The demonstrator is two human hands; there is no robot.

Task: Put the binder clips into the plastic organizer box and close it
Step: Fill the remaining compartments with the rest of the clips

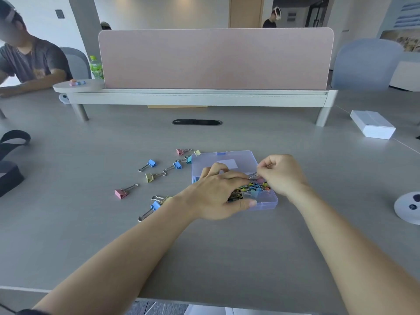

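Observation:
A clear plastic organizer box [266,204] lies open on the grey table, its lid [227,159] flat behind it, and many coloured binder clips [255,188] fill its tray. My left hand [216,196] rests over the tray's left side, fingers spread across the clips and thumb along the front wall. Over the tray's right rear corner, my right hand [280,173] pinches the wire handles of a pink clip [260,180]. Several loose clips lie left of the box, among them a pink one [121,193], a yellow one [151,176] and a blue one [151,163].
A pink desk divider [216,59] on a raised shelf crosses the back of the table. A white box [372,125] lies at the right, a round white device [409,206] at the right edge, black straps [11,153] at the left. A seated person [27,55] is at far left.

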